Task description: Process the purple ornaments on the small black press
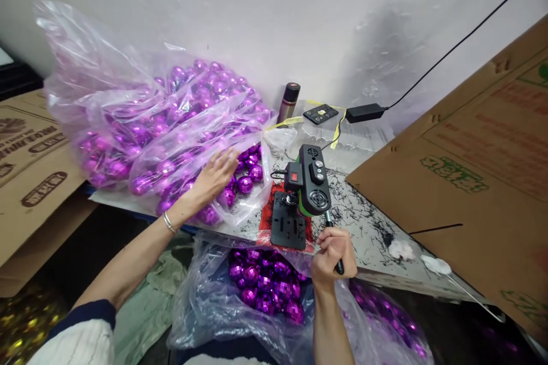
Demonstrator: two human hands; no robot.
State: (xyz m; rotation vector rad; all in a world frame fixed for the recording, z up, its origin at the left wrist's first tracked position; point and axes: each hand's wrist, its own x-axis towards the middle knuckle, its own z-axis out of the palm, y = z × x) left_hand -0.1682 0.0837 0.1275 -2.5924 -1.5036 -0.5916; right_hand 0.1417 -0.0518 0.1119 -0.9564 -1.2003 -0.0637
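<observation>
My left hand (217,174) lies with fingers stretched out at the mouth of a large clear plastic bag (72,51), over shiny purple faceted ball ornaments (245,185). Whether it touches a ball beneath is hidden. My right hand (334,256) is closed around the black lever handle (339,267) of a small bench press machine (314,179). The machine has a black top with round vents, a red switch (294,177) and a slotted black base plate (288,234). It stands on a red mat (266,214). No ball shows on the plate.
Below the table edge, an open plastic bag (201,296) holds more purple balls. Cardboard boxes (462,182) flank both sides. Behind the machine are a thermos (288,101), a black power adapter (365,113) and a cable. Black shavings (355,199) litter the tabletop.
</observation>
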